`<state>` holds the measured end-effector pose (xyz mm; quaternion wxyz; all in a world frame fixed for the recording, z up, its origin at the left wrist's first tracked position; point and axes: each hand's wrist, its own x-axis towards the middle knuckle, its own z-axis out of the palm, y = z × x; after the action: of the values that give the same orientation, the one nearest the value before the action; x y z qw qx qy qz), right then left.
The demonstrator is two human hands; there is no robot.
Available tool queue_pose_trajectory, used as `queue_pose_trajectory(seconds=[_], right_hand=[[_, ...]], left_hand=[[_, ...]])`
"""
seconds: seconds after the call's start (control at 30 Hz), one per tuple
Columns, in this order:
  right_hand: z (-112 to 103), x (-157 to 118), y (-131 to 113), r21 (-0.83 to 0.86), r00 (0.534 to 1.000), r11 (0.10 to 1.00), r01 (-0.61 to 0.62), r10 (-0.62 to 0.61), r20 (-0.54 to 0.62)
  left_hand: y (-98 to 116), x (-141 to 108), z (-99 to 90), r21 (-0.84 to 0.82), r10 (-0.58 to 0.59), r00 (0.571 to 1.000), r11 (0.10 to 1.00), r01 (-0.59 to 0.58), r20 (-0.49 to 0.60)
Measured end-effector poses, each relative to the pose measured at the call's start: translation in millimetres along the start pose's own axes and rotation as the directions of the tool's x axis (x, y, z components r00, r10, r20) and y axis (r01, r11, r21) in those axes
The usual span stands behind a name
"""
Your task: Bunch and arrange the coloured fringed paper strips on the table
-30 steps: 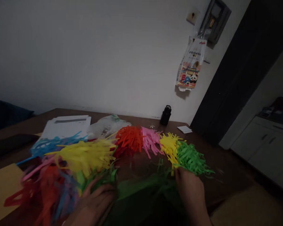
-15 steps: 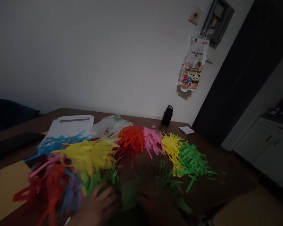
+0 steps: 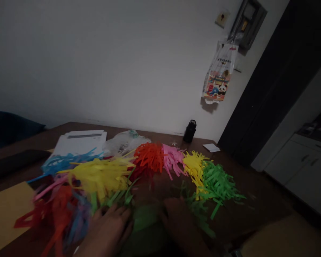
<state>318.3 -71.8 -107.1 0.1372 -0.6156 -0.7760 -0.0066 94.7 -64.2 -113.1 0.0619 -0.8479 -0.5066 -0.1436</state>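
Observation:
Dark green fringed paper [image 3: 146, 218] stretches low across the front of the table between my two hands, blurred and dim. My left hand [image 3: 109, 225] has its fingers curled over the paper's left part, green strips poking out beyond the knuckles. On the other side my right hand [image 3: 178, 217], in shadow, is closed at the paper's right part, where more green strips [image 3: 202, 214] spread out. Both thumbs are partly hidden. Just beyond my left hand lies a heap of yellow paper strips [image 3: 101, 175].
Red [image 3: 149, 157], pink [image 3: 173, 159], yellow [image 3: 194, 166] and bright green [image 3: 220, 182] fringes form an arc on the brown table. Tangled red strips [image 3: 61, 207] lie left. Behind are white papers [image 3: 79, 141], a plastic bag [image 3: 125, 141] and a black bottle [image 3: 189, 131].
Both hands have moved slightly up and away from me, and more of each shows. The green paper between them has shifted a little; the other strips stay put.

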Motion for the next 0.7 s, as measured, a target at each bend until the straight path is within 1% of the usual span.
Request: queue_pose_trajectory(seconds=[0.07,0.1,0.13,0.17,0.23,0.27,0.3,0.37,0.4,0.47,0.57,0.6,0.63,0.7], right_hand=[[-3,0,0,-0.009,0.997,1.000,0.028,-0.029,-0.068],[-4,-1,-1,-0.008,0.990,0.997,0.082,-0.082,-0.118],[-4,-2,-2,0.000,0.973,0.986,0.166,-0.164,-0.160],[-3,-3,-3,0.011,0.947,0.964,0.265,-0.258,-0.192],[0,-5,-7,0.030,0.878,0.897,0.441,-0.424,-0.223],[2,-5,-10,0.030,0.851,0.869,0.493,-0.476,-0.222],[4,-6,-12,0.020,0.834,0.853,0.522,-0.505,-0.220],[7,-6,-14,0.006,0.825,0.846,0.533,-0.518,-0.224],[7,-7,-14,0.012,0.829,0.850,0.527,-0.510,-0.229],[6,-8,-13,0.042,0.847,0.867,0.496,-0.472,-0.245],[5,-10,-13,0.090,0.874,0.888,0.452,-0.420,-0.244],[5,-9,-14,0.083,0.870,0.887,0.455,-0.423,-0.253],[6,-9,-16,0.059,0.854,0.878,0.475,-0.444,-0.270],[10,-7,-19,-0.015,0.803,0.844,0.536,-0.515,-0.300]], left_hand=[[1,0,1.8,0.004,0.000,1.000,1.000,0.000,-0.002],[0,0,3.6,0.006,0.000,1.000,1.000,0.000,-0.010],[-1,0,6.1,0.007,-0.003,1.000,1.000,0.004,-0.023],[-2,-1,8.8,0.007,-0.007,0.999,1.000,0.007,-0.040],[-4,-1,13.7,-0.003,0.001,0.996,1.000,-0.001,-0.088],[-4,-2,14.9,-0.011,0.012,0.993,1.000,-0.013,-0.117],[-4,-2,15.1,-0.019,0.028,0.988,0.999,-0.031,-0.151],[-1,-3,13.0,-0.043,0.075,0.975,0.995,-0.086,-0.210],[0,-3,11.4,-0.058,0.104,0.968,0.991,-0.120,-0.227],[3,-3,10.1,-0.065,0.168,0.953,0.980,-0.190,-0.251],[2,-2,16.3,-0.022,0.208,0.906,0.972,-0.232,-0.368],[0,-1,19.8,-0.003,0.216,0.891,0.971,-0.237,-0.399],[-1,-1,23.5,0.008,0.226,0.881,0.969,-0.246,-0.415],[-4,0,29.7,0.014,0.257,0.873,0.961,-0.276,-0.414]])
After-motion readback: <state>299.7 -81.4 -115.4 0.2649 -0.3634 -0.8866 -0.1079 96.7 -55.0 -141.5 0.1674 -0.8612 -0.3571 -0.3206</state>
